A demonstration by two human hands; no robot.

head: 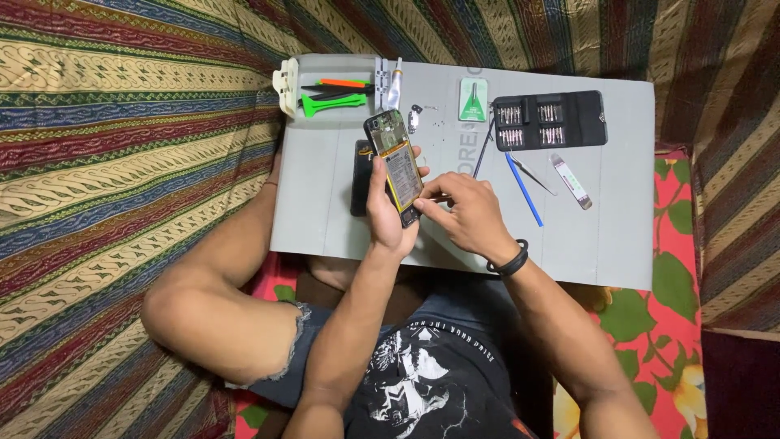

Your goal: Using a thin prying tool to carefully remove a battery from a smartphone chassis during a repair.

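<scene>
An opened smartphone [396,157] with its back removed shows its battery and circuit board. My left hand [387,213] grips it from below and holds it tilted above the grey work mat [325,211]. My right hand [465,215] pinches at the phone's lower end, fingers closed on a small part or tool that I cannot make out. A black band sits on my right wrist.
On the mat lie green, orange and black pry tools [335,92], a black screwdriver bit case [549,120], a blue stylus tool [524,189], tweezers [532,173], a green pick card [473,99] and a dark back cover [360,179]. Striped fabric surrounds the mat.
</scene>
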